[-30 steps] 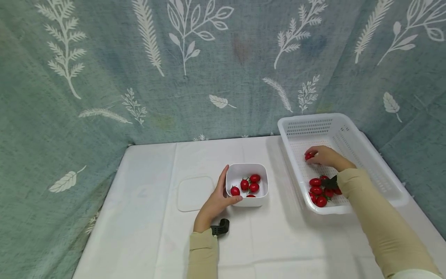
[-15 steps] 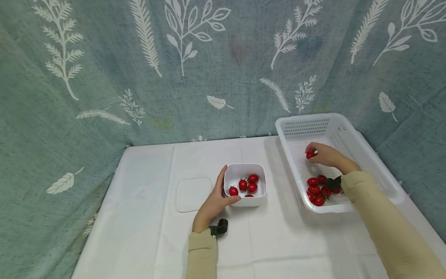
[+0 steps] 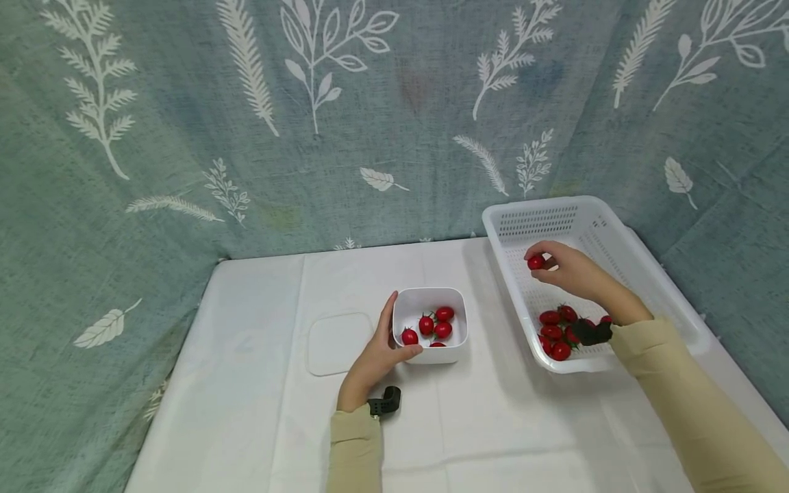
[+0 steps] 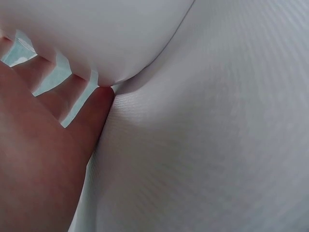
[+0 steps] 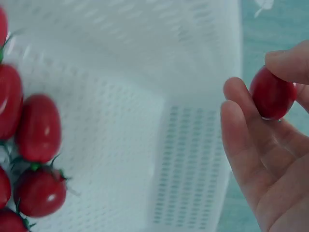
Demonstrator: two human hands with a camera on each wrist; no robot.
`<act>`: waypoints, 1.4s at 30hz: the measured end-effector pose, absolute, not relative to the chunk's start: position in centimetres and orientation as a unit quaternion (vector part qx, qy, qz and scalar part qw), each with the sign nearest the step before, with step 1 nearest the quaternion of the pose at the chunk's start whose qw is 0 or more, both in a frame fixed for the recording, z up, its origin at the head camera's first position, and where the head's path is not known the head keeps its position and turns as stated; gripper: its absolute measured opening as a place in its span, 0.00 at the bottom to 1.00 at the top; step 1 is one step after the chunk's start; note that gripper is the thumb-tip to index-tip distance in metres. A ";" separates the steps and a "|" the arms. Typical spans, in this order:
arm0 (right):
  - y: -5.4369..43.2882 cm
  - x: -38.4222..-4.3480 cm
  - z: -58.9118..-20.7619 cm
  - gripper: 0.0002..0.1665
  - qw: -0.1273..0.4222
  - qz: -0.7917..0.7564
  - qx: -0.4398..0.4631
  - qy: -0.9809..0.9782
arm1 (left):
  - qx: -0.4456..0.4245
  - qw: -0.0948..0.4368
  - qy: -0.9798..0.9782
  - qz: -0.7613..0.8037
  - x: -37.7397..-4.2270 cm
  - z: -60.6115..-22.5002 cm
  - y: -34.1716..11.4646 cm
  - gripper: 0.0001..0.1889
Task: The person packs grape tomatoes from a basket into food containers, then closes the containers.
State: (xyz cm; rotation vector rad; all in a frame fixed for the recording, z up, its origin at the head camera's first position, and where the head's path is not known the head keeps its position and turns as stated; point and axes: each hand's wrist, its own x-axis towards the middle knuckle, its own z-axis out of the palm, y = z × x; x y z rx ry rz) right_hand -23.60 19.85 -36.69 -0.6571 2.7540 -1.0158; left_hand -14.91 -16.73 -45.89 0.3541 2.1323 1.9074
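My left hand (image 3: 377, 355) grips the near left corner of a white square box (image 3: 446, 355), its thumb at the front rim and fingers along the left side. In the left wrist view, the fingers (image 4: 82, 113) lie against the box's wall. Several red cherry tomatoes (image 3: 443, 330) sit inside it. Over a white perforated basket (image 3: 548, 226), my right hand (image 3: 573, 270) pinches one cherry tomato (image 3: 535, 262). The right wrist view shows this tomato (image 5: 273, 93) between thumb and fingers, above the other fingers, which are partly bent.
Several more cherry tomatoes (image 5: 38, 128), some with green stems, lie in the basket's near part, below the right wrist. A flat white lid (image 3: 339, 344) lies left of the box on the white-covered table (image 3: 246, 383). A green leaf-patterned cloth (image 3: 370, 123) hangs behind.
My right hand has lifted the cherry tomato from low in the basket, moving up and slightly left. The left hand keeps its hold on the box. The head view has shifted slightly.
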 end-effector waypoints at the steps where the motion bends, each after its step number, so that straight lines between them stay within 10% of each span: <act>1: 19.7 -23.4 -36.5 0.16 0.056 -0.335 -0.222 0.914 | 0.121 0.130 0.733 0.657 -14.8 -45.6 -16.7 0.51; 42: 12.3 -13.5 -34.5 0.21 -0.085 -0.469 -0.221 0.851 | 0.123 0.126 0.729 0.662 -15.4 -46.8 -16.8 0.51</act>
